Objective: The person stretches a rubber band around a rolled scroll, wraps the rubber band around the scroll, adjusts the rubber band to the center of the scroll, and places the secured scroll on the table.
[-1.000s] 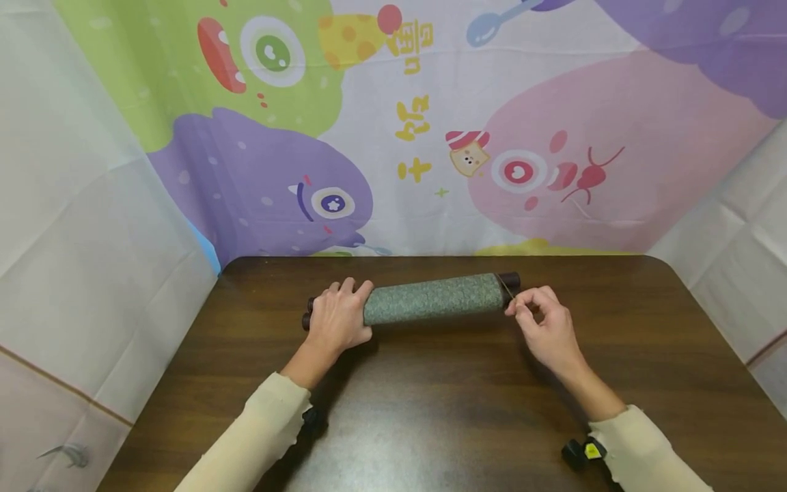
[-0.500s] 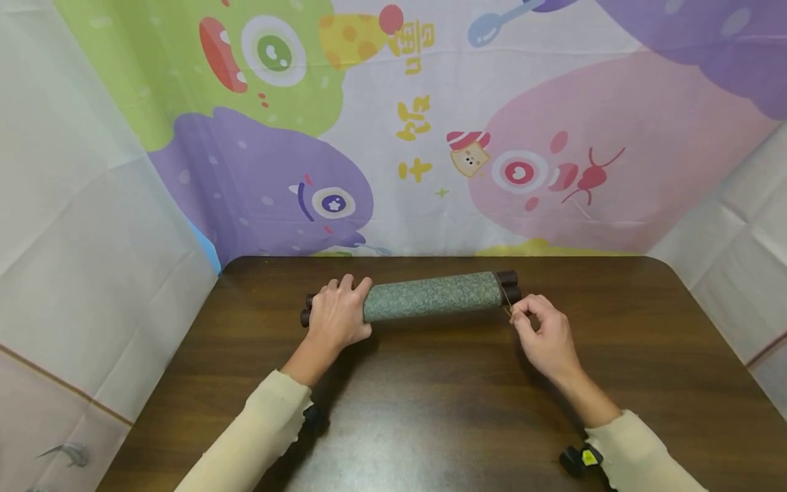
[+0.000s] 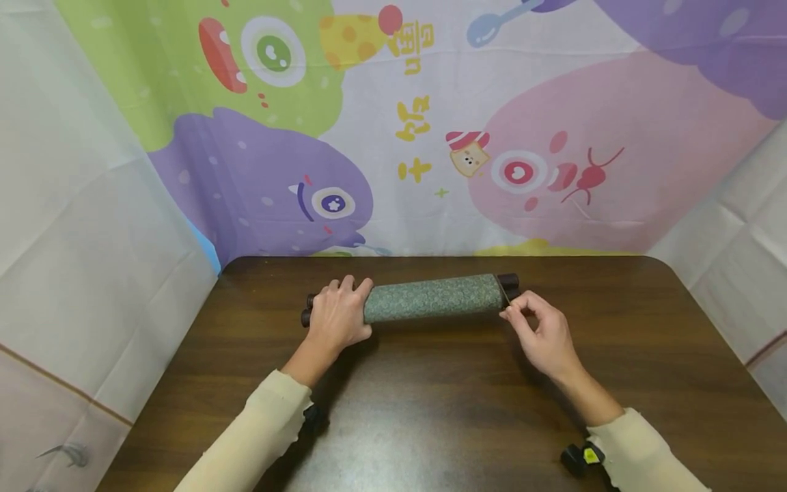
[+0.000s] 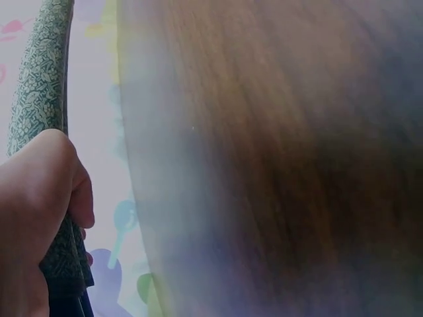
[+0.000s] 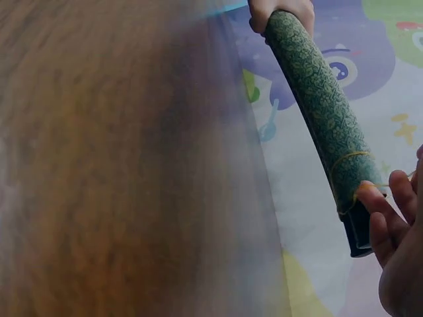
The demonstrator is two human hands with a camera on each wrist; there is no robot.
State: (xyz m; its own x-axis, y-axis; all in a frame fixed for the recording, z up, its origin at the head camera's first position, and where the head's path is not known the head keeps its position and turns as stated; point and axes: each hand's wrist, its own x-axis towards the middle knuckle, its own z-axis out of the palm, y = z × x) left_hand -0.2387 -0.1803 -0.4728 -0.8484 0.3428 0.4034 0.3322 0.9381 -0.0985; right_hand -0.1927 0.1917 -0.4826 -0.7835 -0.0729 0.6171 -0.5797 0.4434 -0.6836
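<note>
A rolled scroll (image 3: pixel 433 299) with green leaf-patterned cloth is held slightly above the far part of the table, its right end a little higher in the head view. Dark rod ends (image 3: pixel 507 279) stick out at both sides. My left hand (image 3: pixel 338 313) grips the roll near its left end, fingers over the top. At the other end, my right hand (image 3: pixel 546 336) pinches a thin yellowish cord (image 5: pixel 349 156) between thumb and fingertips. The cord loops round the roll near that end, as the right wrist view shows. The left palm hides part of the scroll.
The brown wooden table (image 3: pixel 418 403) extends beneath both forearms. A cartoon-printed cloth (image 3: pixel 406 205) hangs behind its far edge, with pale cloth walls (image 3: pixel 92 205) on either side. A dark wrist device (image 3: pixel 581 459) sits by the right cuff.
The right fingertips have shifted a little with the cord, most recently leftward toward the roll. The scroll has rocked slightly at its right end. My left hand keeps its grip.
</note>
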